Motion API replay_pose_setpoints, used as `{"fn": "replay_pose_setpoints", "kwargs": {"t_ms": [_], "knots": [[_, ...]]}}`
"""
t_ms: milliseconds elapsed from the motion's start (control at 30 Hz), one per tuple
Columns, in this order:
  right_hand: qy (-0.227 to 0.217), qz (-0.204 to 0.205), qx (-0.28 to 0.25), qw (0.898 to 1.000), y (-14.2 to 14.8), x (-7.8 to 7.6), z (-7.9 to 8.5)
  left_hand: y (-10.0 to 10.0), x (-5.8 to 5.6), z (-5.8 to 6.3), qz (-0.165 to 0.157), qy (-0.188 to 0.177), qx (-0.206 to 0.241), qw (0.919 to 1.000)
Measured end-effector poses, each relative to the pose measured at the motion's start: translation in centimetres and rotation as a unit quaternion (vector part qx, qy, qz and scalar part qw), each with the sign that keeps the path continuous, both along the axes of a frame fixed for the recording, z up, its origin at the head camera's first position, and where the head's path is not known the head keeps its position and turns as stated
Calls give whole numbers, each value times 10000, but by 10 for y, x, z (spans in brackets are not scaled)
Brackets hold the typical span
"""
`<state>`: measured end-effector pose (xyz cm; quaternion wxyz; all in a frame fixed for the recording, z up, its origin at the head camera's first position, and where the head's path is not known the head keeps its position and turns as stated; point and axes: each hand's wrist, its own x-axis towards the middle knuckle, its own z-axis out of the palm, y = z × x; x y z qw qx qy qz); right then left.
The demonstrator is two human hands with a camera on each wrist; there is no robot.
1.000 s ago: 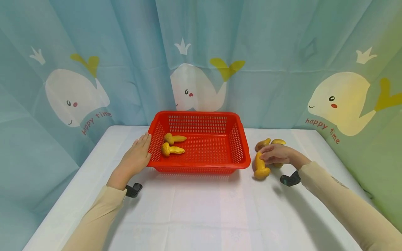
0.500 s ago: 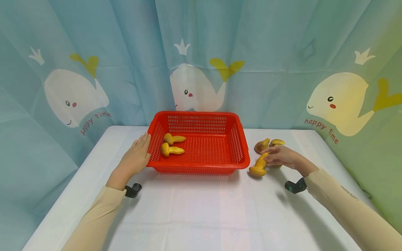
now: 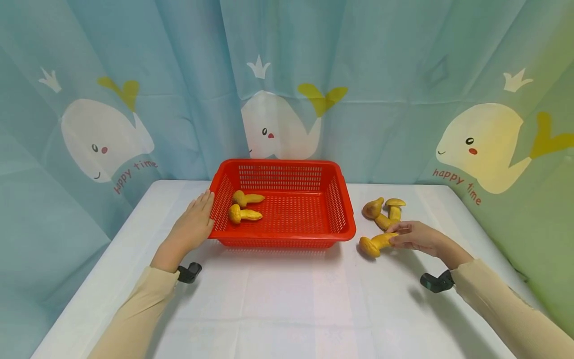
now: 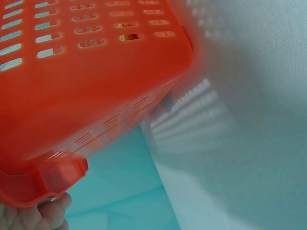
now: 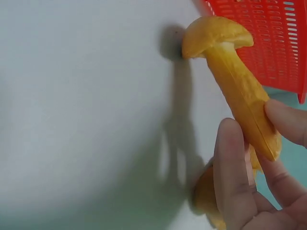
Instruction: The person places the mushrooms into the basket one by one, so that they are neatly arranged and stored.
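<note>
My right hand (image 3: pixel 419 238) pinches a yellow mushroom (image 3: pixel 377 244) by the end of its stem, right of the red basket. In the right wrist view the same mushroom (image 5: pixel 237 81) slants with its cap away from the thumb and fingers (image 5: pixel 230 163). My left hand (image 3: pixel 190 224) rests on the left rim of the red basket (image 3: pixel 282 237), its fingers straight. From the left wrist view, fingertips (image 4: pixel 50 213) show at the basket's rim. Two yellow mushrooms, one (image 3: pixel 245 214) in front of the other (image 3: pixel 247 199), lie inside the basket at its left.
Beyond the right hand, a brownish mushroom (image 3: pixel 372 208) and a yellow one (image 3: pixel 395 209) lie close together on the white table (image 3: pixel 278 304), with another stem partly seen between them. A blue curtain (image 3: pixel 385 139) with whale prints hangs behind the table.
My right hand has drawn the yellow mushroom toward me and to the right, away from the others, and its cap has swung left. The left hand stays on the rim.
</note>
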<state>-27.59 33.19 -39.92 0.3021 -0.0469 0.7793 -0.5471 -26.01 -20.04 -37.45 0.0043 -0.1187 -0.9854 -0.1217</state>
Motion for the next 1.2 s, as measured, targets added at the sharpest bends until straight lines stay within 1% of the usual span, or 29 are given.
{"fn": "replay_pose_setpoints", "kwargs": {"t_ms": [233, 367, 533, 833, 1067, 1200], "knots": [[-121, 202, -248, 9994, 8, 6, -7, 0, 0, 0, -25, 22, -37, 10000], [-255, 347, -458, 9980, 12, 8, -10, 0, 0, 0, -41, 40, -30, 10000], [-455, 436, -636, 9960, 13, 9, -13, -1, 0, -1, -34, 43, -10, 10000], [-586, 664, -464, 9950, 10, 8, -16, -1, -1, -1, -48, 55, 18, 10000], [-585, 915, -189, 9939, 7, 6, -18, 0, -1, -1, -49, 24, 26, 10000], [-608, 992, -156, 9931, 6, 6, -18, 0, -1, 0, -37, 11, 24, 10000]]}}
